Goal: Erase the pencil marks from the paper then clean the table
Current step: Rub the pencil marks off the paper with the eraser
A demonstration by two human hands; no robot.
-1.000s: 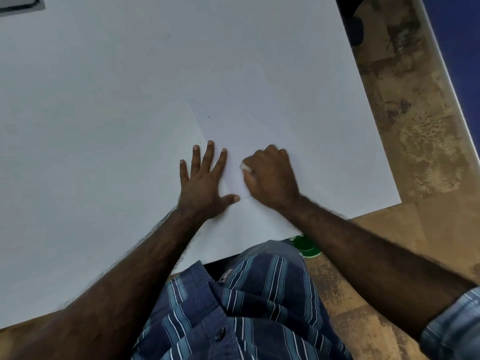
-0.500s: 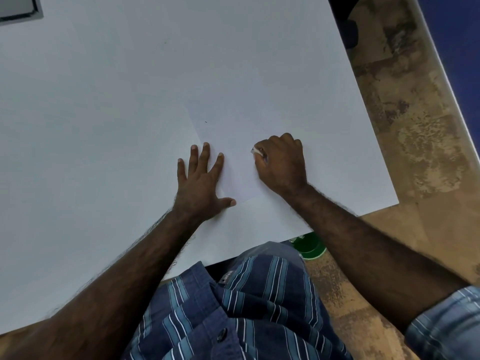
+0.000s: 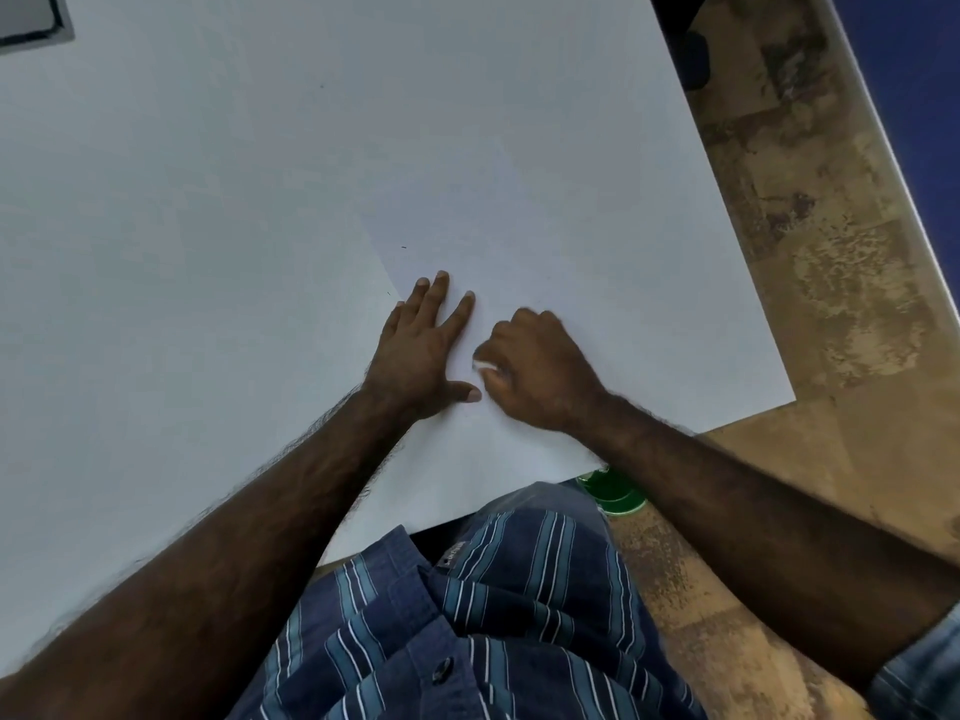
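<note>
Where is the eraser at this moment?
In the head view the white eraser sits pinched in the right hand, on the paper near the table's front edge, just right of the flat left hand.

Both hands rest on the paper [image 3: 545,241], left hand [image 3: 423,345] beside right hand [image 3: 540,371].

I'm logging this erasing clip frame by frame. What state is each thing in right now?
left hand: flat, fingers spread, presses on the paper.
right hand: curled, grips the eraser.
eraser: white, mostly hidden in the fingers, down at the paper.
paper: lies flat on the table; marks too faint to tell.
table: white, a few tiny dark specks.
</note>
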